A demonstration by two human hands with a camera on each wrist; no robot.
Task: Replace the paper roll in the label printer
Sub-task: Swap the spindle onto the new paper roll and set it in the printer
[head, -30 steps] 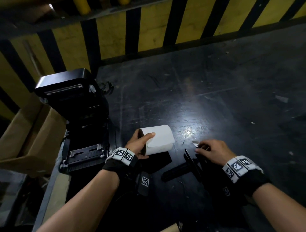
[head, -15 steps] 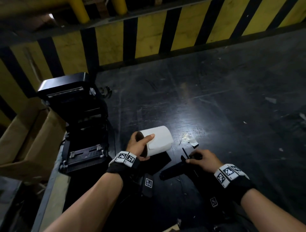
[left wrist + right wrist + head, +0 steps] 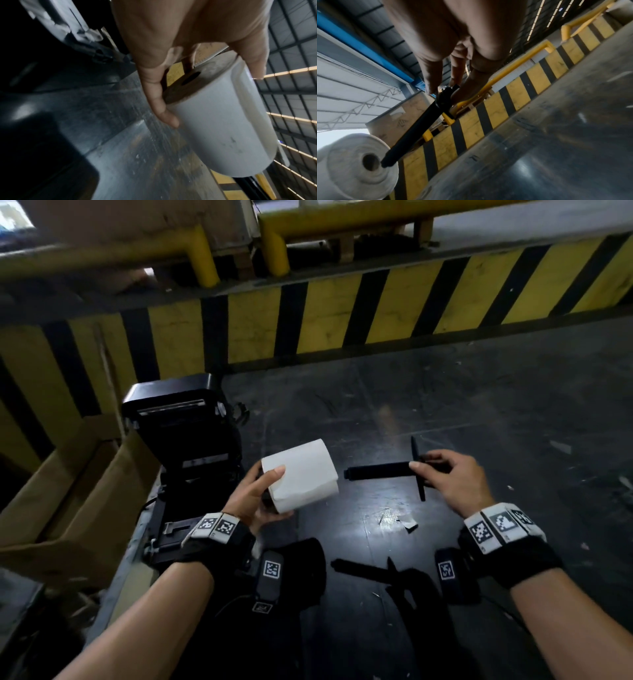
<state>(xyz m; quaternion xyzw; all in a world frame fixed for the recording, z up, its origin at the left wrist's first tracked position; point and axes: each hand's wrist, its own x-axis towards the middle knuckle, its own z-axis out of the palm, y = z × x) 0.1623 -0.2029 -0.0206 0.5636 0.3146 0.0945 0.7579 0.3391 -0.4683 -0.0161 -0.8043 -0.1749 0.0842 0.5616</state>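
gripping paper roll (image 3: 299,474) in left hand (image 3: 251,501), spindle (image 3: 378,473) in right hand (image 3: 455,479)

From the head view I can't see into the label printer (image 3: 181,460): its open bay sits in shadow, partly behind my left hand (image 3: 255,501). My right hand (image 3: 452,477) covers the far end of the black spindle (image 3: 380,472). At the lower left of the right wrist view the paper roll (image 3: 351,166) is cut off. The printer parts at the upper left of the left wrist view are blurred.
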